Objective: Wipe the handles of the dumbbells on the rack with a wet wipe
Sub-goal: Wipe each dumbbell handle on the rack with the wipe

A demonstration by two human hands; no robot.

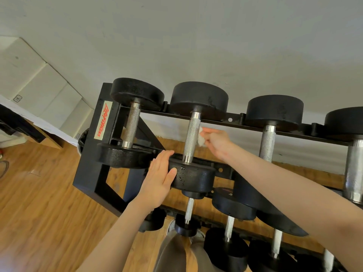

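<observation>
A black rack (pixel 92 169) carries several black dumbbells with knurled metal handles on its top tier. My right hand (pixel 218 143) pinches a small white wet wipe (pixel 200 138) against the right side of the second dumbbell's handle (pixel 191 137). My left hand (pixel 160 178) lies flat, fingers straight, against the near head (pixel 193 178) of that same dumbbell, which shows wet drops. The first dumbbell's handle (pixel 132 125) is to the left and the third one's handle (pixel 267 143) to the right.
Lower tiers hold several smaller dumbbells (pixel 231 208) below my arms. A grey wall (pixel 196 46) stands behind the rack. Wooden floor (pixel 39 203) spreads to the left, with white boxes (pixel 39 81) stacked at the far left. My trouser leg (pixel 176 254) shows at the bottom.
</observation>
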